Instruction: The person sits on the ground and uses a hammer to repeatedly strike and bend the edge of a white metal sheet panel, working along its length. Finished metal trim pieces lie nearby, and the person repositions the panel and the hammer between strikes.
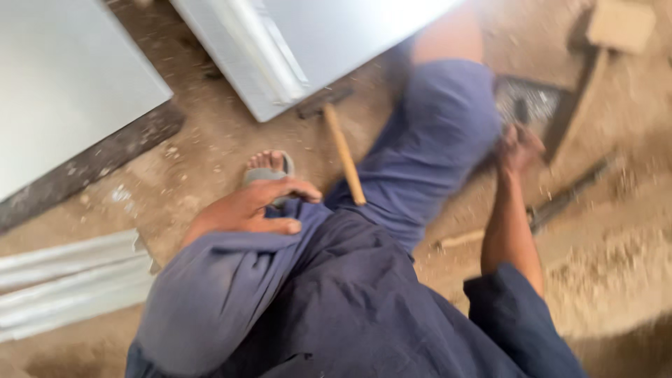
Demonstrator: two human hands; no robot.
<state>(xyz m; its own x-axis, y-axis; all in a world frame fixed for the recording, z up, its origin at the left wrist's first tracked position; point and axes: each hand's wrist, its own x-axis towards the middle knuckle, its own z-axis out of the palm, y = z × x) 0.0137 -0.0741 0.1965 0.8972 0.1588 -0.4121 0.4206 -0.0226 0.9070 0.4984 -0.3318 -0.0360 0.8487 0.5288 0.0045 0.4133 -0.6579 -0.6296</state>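
Reaching blind with the right hand (519, 145), fingers too blurred to tell, while the left hand (255, 206) is resting loosely spread on the knee, risking snagging the sheet metal (329, 35) edge or kicking the hammer (341, 150).

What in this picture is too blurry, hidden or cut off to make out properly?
- Head view: the right hand is motion-blurred; whether it grips anything cannot be told.
- The dark box-like thing beside that hand is blurred and partly behind the knee.
- The hammer has its head half tucked under the grey metal sheet.
- The foot is partly covered by the left hand.
- The grey panel runs off the frame's edge.
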